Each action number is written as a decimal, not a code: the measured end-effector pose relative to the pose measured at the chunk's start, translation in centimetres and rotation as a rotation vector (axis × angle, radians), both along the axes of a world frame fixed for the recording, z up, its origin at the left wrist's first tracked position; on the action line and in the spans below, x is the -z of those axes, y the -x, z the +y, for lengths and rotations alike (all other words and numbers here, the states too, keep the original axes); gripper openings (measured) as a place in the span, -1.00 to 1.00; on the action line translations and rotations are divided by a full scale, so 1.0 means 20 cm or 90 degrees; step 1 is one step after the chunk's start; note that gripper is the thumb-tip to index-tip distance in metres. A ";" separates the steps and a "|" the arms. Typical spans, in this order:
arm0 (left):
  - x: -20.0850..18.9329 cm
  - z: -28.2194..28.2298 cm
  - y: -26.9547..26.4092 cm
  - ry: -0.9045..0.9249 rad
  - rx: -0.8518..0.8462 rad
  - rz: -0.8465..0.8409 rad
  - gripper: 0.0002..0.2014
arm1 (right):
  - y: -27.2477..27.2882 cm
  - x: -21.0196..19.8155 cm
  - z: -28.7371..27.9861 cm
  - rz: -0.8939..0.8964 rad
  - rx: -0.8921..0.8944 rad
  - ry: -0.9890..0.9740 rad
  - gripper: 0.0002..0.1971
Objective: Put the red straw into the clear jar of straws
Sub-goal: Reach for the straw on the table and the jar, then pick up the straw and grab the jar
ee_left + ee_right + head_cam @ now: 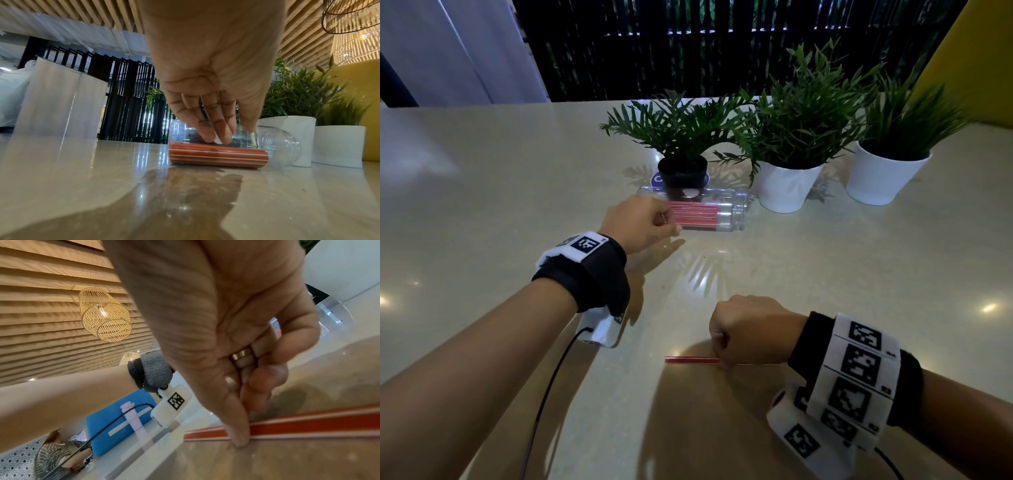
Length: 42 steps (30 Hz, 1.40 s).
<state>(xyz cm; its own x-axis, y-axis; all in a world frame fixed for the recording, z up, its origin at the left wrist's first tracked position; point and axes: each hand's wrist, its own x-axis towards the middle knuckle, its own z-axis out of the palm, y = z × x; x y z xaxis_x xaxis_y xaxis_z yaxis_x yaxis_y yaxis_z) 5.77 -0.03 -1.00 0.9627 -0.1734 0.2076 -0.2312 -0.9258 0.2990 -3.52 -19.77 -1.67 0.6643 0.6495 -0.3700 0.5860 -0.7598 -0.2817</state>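
Observation:
A clear jar (724, 209) lies on its side on the beige table (482, 205), mouth toward the right, with a bundle of red straws (695, 214) inside. My left hand (664, 219) grips the jar's closed left end. In the left wrist view its fingers come down over the jar (281, 146), thumb beside them, above the red straws (218, 156). A single red straw (690, 359) lies flat on the table nearer me. My right hand (722, 356) pinches it; in the right wrist view the thumb and curled fingers close on the straw (308, 423).
Three potted plants stand just behind the jar: a black pot (683, 174) and two white pots (787, 186) (883, 178). A black cable (551, 387) runs from my left wrist toward the near table edge.

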 end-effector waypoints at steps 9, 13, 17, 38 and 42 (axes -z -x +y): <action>-0.02 0.02 -0.04 0.019 -0.049 -0.041 -0.89 | 0.00 -0.10 -0.07 -0.034 0.003 -0.085 -0.95; -0.03 0.02 -0.10 0.020 -0.045 -0.043 -0.72 | -0.08 -0.26 -0.22 0.026 0.139 -0.258 -0.88; -0.05 -0.02 -0.16 -0.063 -0.032 0.020 -0.34 | -0.11 -0.30 -0.30 0.061 0.222 -0.397 -0.84; -0.06 -0.13 -0.15 -0.007 -0.034 0.253 -0.23 | -0.08 -0.33 -0.39 0.004 0.239 -0.431 -0.84; -0.10 -0.14 -0.07 0.143 -0.001 0.184 -0.28 | -0.07 -0.36 -0.40 -0.009 0.254 -0.487 -0.88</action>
<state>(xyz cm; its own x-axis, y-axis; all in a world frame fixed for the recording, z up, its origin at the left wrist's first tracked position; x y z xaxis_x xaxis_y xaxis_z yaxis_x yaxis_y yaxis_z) 7.25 -2.82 0.97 0.9875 -0.1522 -0.0411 -0.1051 -0.8298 0.5480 -2.08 -27.78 5.46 0.8972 0.4336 0.0836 0.3222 -0.5135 -0.7953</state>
